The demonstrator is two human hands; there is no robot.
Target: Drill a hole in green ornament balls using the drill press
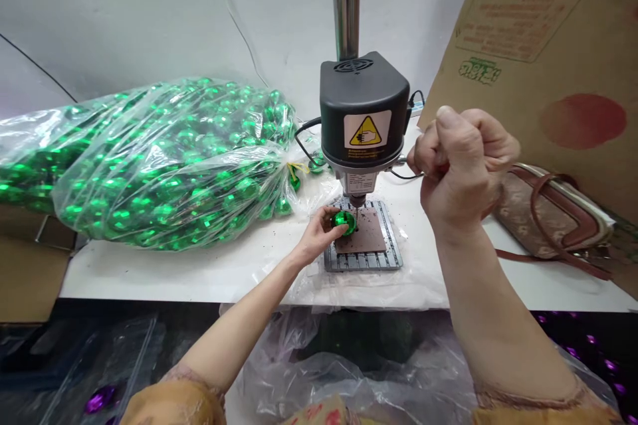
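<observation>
A small bench drill press with a black head stands on a white table. My left hand pinches a shiny green ball on the brown pad of the drill's grey base plate, right under the spindle. My right hand is closed in a fist round the drill's side lever, whose thin metal rod shows at the thumb. The drill tip is hidden by the ball and the head.
A large clear bag stuffed with green balls lies at the left. A brown handbag and a leaning cardboard box are at the right. Clear plastic bags hang below the table edge. Purple balls lie low left.
</observation>
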